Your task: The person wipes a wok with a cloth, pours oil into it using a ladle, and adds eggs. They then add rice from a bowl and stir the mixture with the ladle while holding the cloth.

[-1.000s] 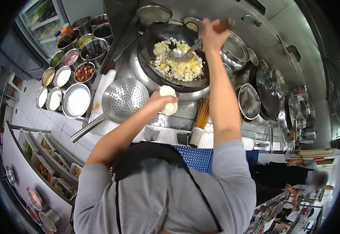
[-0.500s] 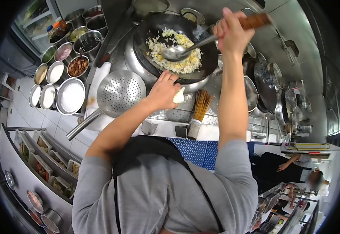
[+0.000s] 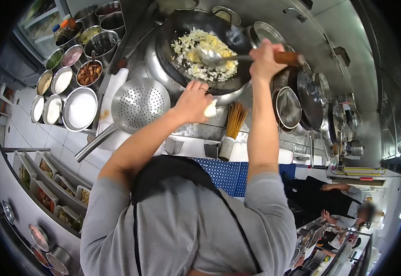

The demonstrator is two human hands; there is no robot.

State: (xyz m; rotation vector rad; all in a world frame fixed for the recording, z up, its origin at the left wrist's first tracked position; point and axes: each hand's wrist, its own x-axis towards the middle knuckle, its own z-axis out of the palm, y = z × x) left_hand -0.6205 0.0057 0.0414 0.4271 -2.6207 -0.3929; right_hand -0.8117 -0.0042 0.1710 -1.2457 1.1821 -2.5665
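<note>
My right hand (image 3: 265, 62) is wrapped round the wooden-ended handle of a steel ladle (image 3: 238, 58). The ladle's bowl, blurred by motion, lies in the fried rice (image 3: 196, 41), which is flecked with yellow egg. That rice sits in a dark wok (image 3: 168, 32) on a round steel burner ring. At the wok's near rim, my left hand (image 3: 193, 102) is closed round a bunched white cloth (image 3: 210, 109); part of the cloth sticks out beside the fingers. Whether the cloth touches the wok is hidden by the hand.
Left of my left hand lies a perforated strainer (image 3: 140, 105). A bamboo brush (image 3: 235, 126) stands near the counter's front. Seasoning pots, including one of white powder (image 3: 80, 109), are grouped at left. Pans and a wire-rimmed sieve (image 3: 288, 108) are at right. Another person (image 3: 324, 195) stands at far right.
My right hand has moved down and left with the ladle, whose bowl has shifted up within the wok. The rice is spread differently. My left hand stays at the rim with the cloth.
</note>
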